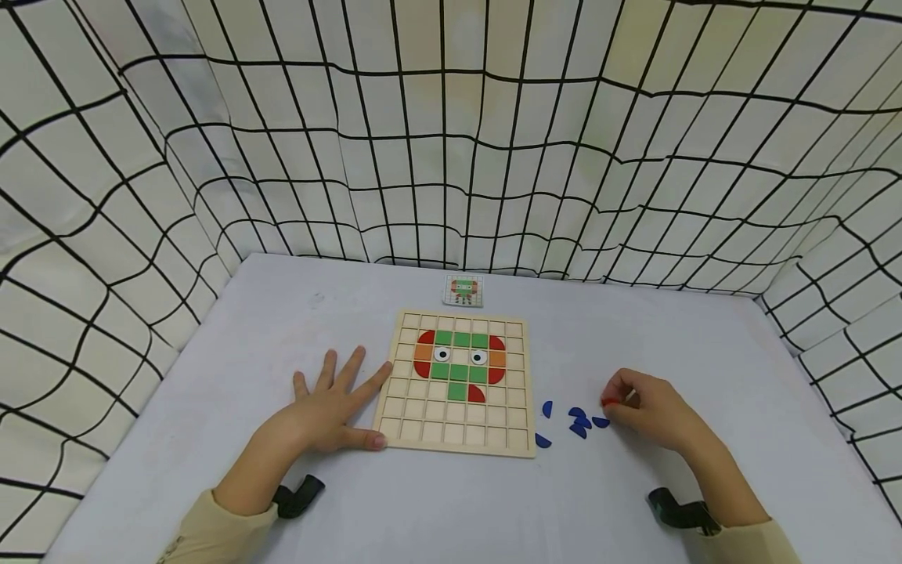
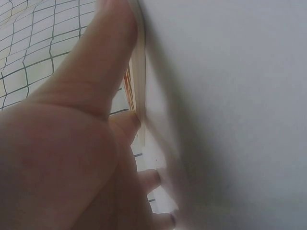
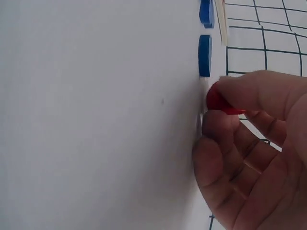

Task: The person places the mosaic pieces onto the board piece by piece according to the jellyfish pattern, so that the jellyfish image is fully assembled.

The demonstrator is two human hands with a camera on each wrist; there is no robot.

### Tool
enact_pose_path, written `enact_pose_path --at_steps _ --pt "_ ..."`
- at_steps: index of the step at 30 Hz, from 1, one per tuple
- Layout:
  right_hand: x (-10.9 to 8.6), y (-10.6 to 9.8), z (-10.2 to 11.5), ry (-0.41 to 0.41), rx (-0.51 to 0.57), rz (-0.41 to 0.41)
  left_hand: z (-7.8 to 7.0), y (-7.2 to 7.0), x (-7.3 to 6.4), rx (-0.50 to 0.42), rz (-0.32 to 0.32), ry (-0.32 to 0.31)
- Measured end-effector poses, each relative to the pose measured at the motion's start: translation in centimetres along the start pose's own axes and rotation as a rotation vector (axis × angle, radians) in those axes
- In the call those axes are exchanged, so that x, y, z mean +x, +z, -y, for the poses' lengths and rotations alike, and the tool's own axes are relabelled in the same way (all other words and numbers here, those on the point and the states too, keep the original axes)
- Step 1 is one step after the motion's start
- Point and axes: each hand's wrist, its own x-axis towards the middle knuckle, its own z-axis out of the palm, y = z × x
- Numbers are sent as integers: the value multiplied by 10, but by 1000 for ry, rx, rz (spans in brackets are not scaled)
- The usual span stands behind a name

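Head view: wooden grid board point(image 1: 461, 435) lies flat on the white surface point(image 1: 451, 501), between your two hands, close to square, so no strong long axis to go by. Your left hand point(image 1: 320, 413) is the nearer: fingers spread and straight, gripping nothing, index fingertip touching the board's left edge, thumb tip at the near-left corner.

Your right hand point(image 1: 651, 409) is well apart from the board, off its right side. Right wrist view: thumb and fingertips pinch a red piece point(image 3: 217, 99) low over the surface, the remaining fingers curled; its full outline is covered, so you cannot tell which way its straight edges face.

Key relation: from that red piece, the board lies to your left, roughly level with the row holding a lone green square point(image 1: 456, 391) and a red quarter-round tile point(image 1: 476, 394). The cell left of that green square is bare, on the far side of both tiles from your right hand. Blue curved pieces point(image 1: 577, 412) lie scattered in between, one just beside your fingertips. Picture card point(image 1: 463, 291) sits beyond the board's far edge.
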Motion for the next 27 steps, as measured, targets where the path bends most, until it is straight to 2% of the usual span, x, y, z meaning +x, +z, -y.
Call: enact_pose_path --at_steps 5,7,10,14,18,27 --pt "5 5 8 12 75 -50 0 0 1 -19 -1 0" --pt "8 8 13 17 137 -57 1 0 1 -28 -3 3" --pt "12 11 20 16 290 -28 0 0 0 -40 -10 13" --pt "17 13 30 -24 469 37 0 1 -1 -40 -9 10" --pt "26 17 41 -63 534 71 0 1 -1 -29 -11 10" --pt "41 30 69 -70 622 114 2 2 0 -30 -6 14"
